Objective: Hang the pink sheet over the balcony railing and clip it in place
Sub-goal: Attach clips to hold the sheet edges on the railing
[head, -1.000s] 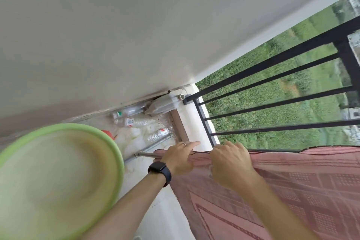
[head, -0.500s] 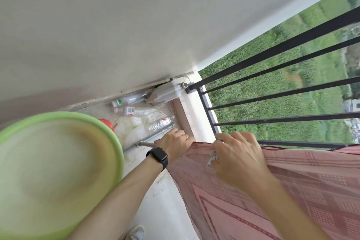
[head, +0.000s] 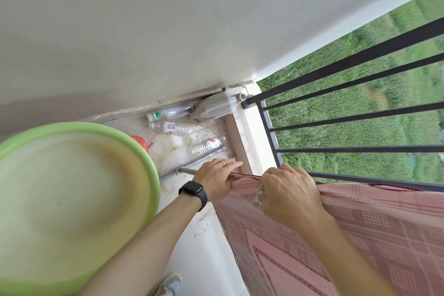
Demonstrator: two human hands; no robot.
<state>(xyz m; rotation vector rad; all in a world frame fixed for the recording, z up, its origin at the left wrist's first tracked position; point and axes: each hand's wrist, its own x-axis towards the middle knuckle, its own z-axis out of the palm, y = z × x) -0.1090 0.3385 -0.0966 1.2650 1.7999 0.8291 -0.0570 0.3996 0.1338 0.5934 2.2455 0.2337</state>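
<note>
Floor: a pale, stained balcony floor (head: pixel 199 243) runs from the near edge to the far wall, with a grey shoe (head: pixel 169 283) at the near edge.
Wall: a plain white wall (head: pixel 168 31) fills the far and upper left and meets the floor in a dirty seam.
Ledge: a low white-topped ledge (head: pixel 249 132) borders the floor on the right, under the bars.
Railing: a black metal balcony railing (head: pixel 360 56) stands on the ledge, with a green field (head: pixel 360 133) showing between its bars.
Sheet: the pink patterned sheet (head: pixel 360 235) is draped over the railing's top bar at the near right. It hangs down the balcony side, and its end edge falls beside the ledge.
Left hand: the left hand (head: pixel 216 179) wears a black smartwatch (head: pixel 193 192). Its grip is apart, with straight fingers laid on the sheet's end corner.
Right hand: the right hand (head: pixel 288 194) curls over the sheet at the top bar, its grip clamped on a pale plastic clip (head: pixel 258 197).
Clutter: clear plastic bottles (head: pixel 171 127) and a grey metal pipe (head: pixel 204 159) lie in the far corner, just beyond the left hand.
Basin: a big round light-green plastic basin (head: pixel 72 127) fills the near left.
Room: only a narrow strip of floor lies between the basin's rim and the hanging sheet, and the left forearm crosses it.
</note>
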